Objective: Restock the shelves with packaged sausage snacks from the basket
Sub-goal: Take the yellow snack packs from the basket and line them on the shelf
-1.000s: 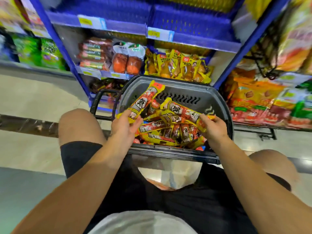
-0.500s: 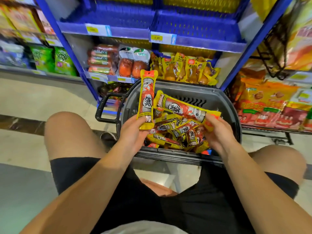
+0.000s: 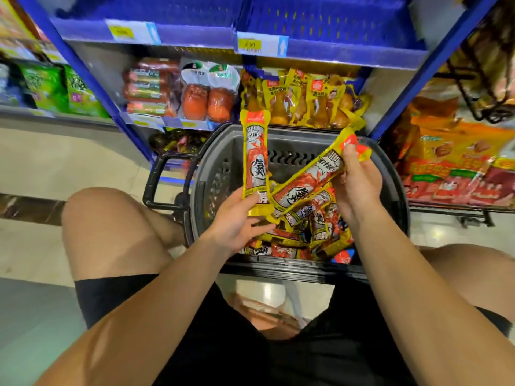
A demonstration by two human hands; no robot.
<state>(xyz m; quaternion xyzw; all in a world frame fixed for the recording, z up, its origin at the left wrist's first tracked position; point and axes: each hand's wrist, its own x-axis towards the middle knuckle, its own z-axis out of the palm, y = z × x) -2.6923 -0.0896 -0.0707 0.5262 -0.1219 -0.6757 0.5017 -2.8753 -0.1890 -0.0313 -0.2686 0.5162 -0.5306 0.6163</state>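
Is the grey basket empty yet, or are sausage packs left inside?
Not empty: the basket holds a pile of sausage packs below both hands.

yellow packs crowd the shelf behind basket.

Upright sausage pack in upper centre is showing "汁味" near its top and a large brush-style character I can't decode. Tilted pack is showing "汁味" too. Price tag at top centre is reading ".50"; remaining labels are blurring out.
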